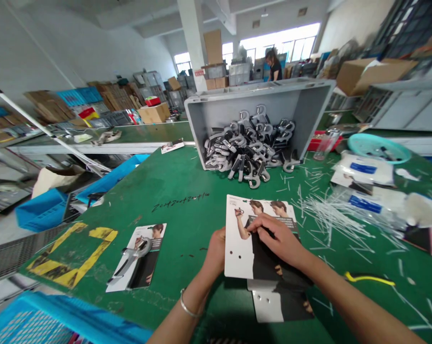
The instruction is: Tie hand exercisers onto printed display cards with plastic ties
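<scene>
Center of frame: left hand (pixel 216 248) grasps the left edge of a printed card (pixel 237 239); its fingertips are hidden behind the card. Right hand (pixel 278 239) lies over the card's front, fingers bent and touching the printed face; whether it pinches anything, cannot tell. A second card (pixel 268 306) shows below the first, lower center. Lower left: card with a gray hand grip (pixel 132 255) on it, flat on the green table (pixel 187 191). Upper center: gray bin (pixel 216 107) tipped toward the viewer, heaped grips (pixel 250 143) at its opening, some on the table. Right of frame: scattered white ties (pixel 341 215), yellow-handled tool (pixel 370 278) nearby.
</scene>
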`<state>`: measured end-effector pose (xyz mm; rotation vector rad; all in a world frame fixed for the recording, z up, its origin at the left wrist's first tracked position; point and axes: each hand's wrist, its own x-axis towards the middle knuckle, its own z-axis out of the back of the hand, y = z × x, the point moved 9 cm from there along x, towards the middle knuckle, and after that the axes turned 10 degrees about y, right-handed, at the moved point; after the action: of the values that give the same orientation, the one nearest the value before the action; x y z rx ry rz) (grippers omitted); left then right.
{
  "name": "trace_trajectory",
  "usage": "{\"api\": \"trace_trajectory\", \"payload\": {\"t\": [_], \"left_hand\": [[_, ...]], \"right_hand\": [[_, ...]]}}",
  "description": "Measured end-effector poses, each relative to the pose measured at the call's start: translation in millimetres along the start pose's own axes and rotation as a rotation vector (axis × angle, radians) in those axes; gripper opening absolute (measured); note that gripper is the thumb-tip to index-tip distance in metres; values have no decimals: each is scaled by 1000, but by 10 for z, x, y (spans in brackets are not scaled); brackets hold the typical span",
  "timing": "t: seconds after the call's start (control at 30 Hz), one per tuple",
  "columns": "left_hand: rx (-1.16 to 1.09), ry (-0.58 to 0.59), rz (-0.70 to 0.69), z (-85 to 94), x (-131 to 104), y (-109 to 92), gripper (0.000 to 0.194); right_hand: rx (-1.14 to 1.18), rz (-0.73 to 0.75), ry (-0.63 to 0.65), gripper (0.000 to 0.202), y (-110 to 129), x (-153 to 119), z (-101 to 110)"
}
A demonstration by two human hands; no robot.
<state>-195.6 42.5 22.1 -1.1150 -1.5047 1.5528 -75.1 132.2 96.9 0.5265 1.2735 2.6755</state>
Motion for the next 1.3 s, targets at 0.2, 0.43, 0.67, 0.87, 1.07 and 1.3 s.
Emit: {"api": "trace_trajectory", "payload": {"t": [0.2,0.43,0.67,0.87,1.07,1.3], "left_hand": [[12,79,80,-42,-36,-18,13],[12,107,-21,-133,24,-150,12],[101,144,-48,-147,-1,-239,9],[57,-69,-75,53,23,-150,19],[94,-201,-75,131,40,-193,29],[-22,-195,-61,121,-11,-274,40]], "right_hand": [[24,0,-9,26,-4,-7,15],[135,-61,-68,27,-94,-44,79],[123,-44,-79,27,-56,-54,85],[36,-7,-61,13,6,-30,50],[50,-40,-84,17,-110,-19,36],[11,24,-146,8,-67,-35,70]]}}
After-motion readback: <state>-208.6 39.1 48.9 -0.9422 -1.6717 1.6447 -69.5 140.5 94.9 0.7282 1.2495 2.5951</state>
